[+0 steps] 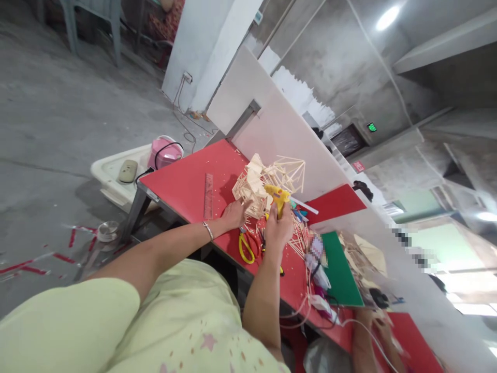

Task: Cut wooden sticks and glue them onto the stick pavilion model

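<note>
A model built of pale wooden sticks and thin wood sheets (251,181) stands on the red table. My left hand (233,214) is at its near left edge, with the fingers closed on its lower sticks; the fingertips are partly hidden. In my right hand (278,230) is a yellow hot glue gun (278,196), its nozzle pointing left at the model's right side. Scissors with red and yellow handles (246,247) lie between my forearms. A clear ruler (208,197) is left of the model. Loose wooden sticks (297,238) are scattered to the right.
A white partition (272,119) runs behind the red table (174,181). To the left, a white container (112,165) holds a pink box (165,151). A green board (338,269) and cables lie to the right, where another person's hands (378,324) work.
</note>
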Available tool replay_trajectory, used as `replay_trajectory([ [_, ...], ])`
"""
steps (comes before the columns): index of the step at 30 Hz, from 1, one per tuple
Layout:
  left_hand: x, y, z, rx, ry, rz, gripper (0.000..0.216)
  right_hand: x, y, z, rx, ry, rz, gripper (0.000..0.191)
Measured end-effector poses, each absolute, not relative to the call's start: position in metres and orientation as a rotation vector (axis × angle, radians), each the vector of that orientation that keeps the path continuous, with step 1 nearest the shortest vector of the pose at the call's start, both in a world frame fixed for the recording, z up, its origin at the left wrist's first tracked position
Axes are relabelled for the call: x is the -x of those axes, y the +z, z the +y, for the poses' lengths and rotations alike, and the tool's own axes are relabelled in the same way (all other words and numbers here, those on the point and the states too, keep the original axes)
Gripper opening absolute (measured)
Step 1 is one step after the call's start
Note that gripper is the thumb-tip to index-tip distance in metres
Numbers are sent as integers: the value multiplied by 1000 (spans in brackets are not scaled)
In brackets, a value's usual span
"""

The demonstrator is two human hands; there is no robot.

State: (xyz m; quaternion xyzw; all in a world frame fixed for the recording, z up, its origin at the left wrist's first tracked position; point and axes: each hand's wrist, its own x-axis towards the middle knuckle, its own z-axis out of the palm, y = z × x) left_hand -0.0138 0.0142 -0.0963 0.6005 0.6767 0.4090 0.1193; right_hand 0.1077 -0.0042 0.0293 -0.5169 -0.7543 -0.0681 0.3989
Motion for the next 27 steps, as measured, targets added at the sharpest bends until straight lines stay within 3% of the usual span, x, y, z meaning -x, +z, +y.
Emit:
replay_trajectory([
  [9, 26, -93, 12, -1626, 1404, 1987, 40, -100, 47, -8, 1347, -260, -2070, 58],
  [27, 35, -86, 26, -1178, 1699, 2019, 27, -58, 56, 9, 1321, -381, -2053, 57],
])
